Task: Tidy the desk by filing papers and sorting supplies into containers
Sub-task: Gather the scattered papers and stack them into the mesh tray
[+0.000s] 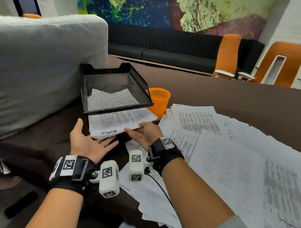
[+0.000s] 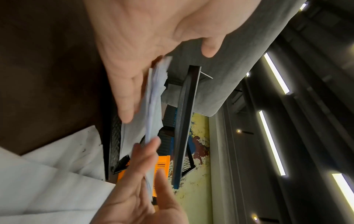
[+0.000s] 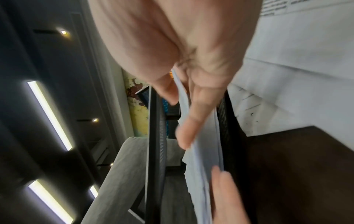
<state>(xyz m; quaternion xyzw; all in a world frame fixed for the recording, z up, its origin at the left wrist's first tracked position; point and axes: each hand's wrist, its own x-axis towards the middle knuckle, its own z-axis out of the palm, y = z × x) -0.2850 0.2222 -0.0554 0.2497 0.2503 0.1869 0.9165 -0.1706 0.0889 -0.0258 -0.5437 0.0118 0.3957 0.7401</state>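
Observation:
A black mesh two-tier paper tray [image 1: 118, 108] stands on the brown desk [image 1: 219, 94]. A paper stack [image 1: 116, 123] marked "ADMIN" lies partway inside its lower tier, sticking out toward me. My left hand [image 1: 97, 140] is palm up, its straight fingers touching the stack's near edge from below, thumb raised beside the tray's left post. My right hand [image 1: 135, 130] pinches the stack's right corner, thumb on top and fingers beneath. The right wrist view shows the same pinch [image 3: 178, 118] on the paper stack [image 3: 203, 151]. The upper tier holds a sheet [image 1: 111, 98].
Several loose printed sheets [image 1: 232, 156] are spread over the desk to my right and near me. An orange mesh bin [image 1: 159, 100] stands just behind the tray's right side. A large grey cushion [image 1: 32, 68] rises to the left of the tray.

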